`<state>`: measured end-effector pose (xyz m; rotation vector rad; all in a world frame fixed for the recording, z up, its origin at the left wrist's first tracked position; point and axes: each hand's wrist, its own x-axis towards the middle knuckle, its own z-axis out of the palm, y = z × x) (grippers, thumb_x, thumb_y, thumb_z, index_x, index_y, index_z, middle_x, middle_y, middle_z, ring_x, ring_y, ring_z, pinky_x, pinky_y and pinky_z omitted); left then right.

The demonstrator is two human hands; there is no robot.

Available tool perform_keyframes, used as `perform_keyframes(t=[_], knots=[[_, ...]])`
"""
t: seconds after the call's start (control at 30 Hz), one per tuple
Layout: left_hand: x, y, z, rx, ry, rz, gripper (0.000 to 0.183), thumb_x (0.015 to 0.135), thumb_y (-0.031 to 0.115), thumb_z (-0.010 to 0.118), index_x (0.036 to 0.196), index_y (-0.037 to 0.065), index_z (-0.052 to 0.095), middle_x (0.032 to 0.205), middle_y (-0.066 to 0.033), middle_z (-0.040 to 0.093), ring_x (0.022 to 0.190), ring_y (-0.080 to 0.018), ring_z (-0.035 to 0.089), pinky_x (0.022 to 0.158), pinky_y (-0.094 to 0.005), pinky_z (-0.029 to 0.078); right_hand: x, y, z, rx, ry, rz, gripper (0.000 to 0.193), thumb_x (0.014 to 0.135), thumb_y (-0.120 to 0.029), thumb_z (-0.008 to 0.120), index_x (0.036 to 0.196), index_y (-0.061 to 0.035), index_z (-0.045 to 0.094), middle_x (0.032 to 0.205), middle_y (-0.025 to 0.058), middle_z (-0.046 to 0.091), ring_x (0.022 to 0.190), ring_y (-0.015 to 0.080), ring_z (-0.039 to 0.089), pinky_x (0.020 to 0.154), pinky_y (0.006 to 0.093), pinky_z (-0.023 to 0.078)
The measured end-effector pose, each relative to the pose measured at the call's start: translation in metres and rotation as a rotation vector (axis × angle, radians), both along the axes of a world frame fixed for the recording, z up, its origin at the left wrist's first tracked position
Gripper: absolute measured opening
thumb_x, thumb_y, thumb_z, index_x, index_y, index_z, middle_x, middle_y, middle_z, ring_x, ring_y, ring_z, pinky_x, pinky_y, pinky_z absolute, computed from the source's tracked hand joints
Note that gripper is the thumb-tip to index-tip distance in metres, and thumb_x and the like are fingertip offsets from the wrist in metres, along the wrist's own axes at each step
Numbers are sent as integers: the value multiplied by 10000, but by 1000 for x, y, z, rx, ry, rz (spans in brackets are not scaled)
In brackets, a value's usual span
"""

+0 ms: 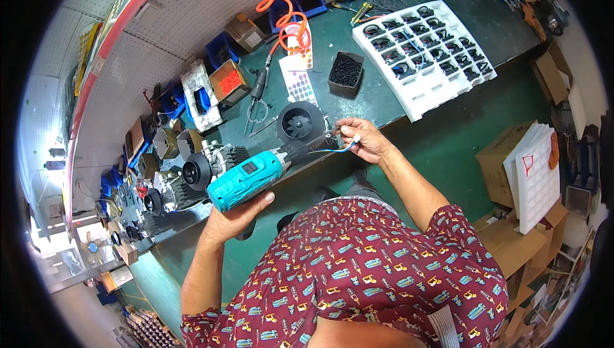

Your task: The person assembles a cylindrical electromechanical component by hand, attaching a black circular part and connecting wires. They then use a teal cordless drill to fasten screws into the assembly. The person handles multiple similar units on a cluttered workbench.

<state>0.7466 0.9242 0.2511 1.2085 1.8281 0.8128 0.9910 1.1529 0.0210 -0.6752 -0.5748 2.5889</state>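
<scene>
My left hand (236, 220) is wrapped round a teal and black cordless drill (248, 180), its nose pointing up and right. The drill's front end reaches the near side of a round black fan assembly (299, 122) at the table's edge; the exact contact point is too small to make out. In my right hand (369, 143), thumb and fingers pinch thin wires beside that assembly. A small white connector (356, 138) sits by the fingers, and a blue and white wire (338, 150) loops below them.
A white foam tray (416, 95) of small black cabled parts lies at the far right of the green table. Near it stands a box of black screws (346, 72). An orange coiled hose (275, 3) hangs over a tool (259, 84). More fan assemblies (197, 172) line the left.
</scene>
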Motion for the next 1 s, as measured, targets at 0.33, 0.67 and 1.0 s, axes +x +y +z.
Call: perform_keyframes(t=[0.33,0.67,1.0], knots=[[5,15,21,-210,-270,173,288,909,247,827,1100,62,716,910,-5,695,773,-113,639,695,-295,533,14,8,10,162,-50,54,246,922,-76,762,1149,-6,699,1043,106,728,631,35,537,507,153,435],[-16,41,39,46,109,-301,341,883,174,841,1178,65,708,1003,-34,727,878,-173,669,799,-341,553,18,15,5,178,4,180,277,918,-85,759,1176,-15,686,1060,134,759,682,49,612,533,168,445],[1,115,90,0,316,-549,411,816,206,829,1201,111,719,1063,-144,751,935,-322,720,852,-416,571,-10,12,15,757,-184,127,253,880,-65,727,1123,-8,769,1095,61,727,1008,159,657,921,292,497]])
